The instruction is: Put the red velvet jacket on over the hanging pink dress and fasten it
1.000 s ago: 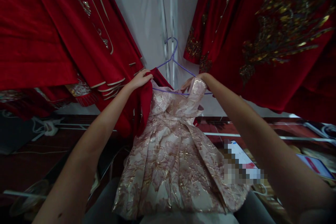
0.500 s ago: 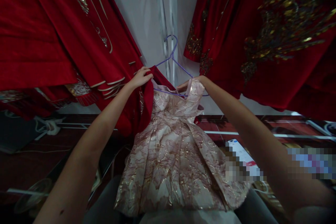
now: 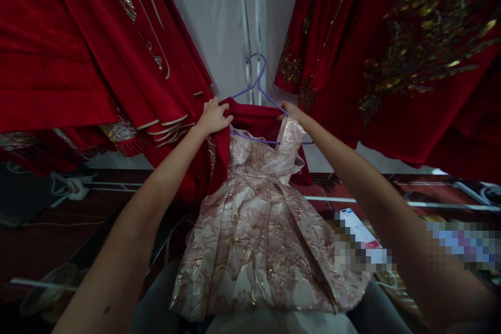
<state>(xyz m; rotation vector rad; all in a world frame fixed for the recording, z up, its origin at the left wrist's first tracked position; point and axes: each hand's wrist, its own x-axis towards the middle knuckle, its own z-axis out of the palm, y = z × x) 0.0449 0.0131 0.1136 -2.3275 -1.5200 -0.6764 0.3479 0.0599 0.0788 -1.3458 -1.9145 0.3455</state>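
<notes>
A pink and gold brocade dress (image 3: 254, 224) hangs in front of me on a purple wire hanger (image 3: 258, 86). Behind it on the same hanger is a red velvet garment (image 3: 254, 117). My left hand (image 3: 213, 115) grips the red garment's edge at the hanger's left shoulder, fingers curled round the cloth. My right hand (image 3: 289, 110) is at the hanger's right shoulder, fingers closed on the red cloth just above the pink dress's shoulder.
Red velvet robes with gold embroidery hang on the left (image 3: 78, 52) and right (image 3: 391, 52). A grey wall (image 3: 219, 26) with white rails is behind. A dark floor with white cables (image 3: 66, 188) and metal bars (image 3: 391, 201) lies below.
The red garment has been drawn across behind the pink dress to the hanger's right shoulder. My right hand rose from the pink shoulder to the red cloth; my left hand tightened its grip.
</notes>
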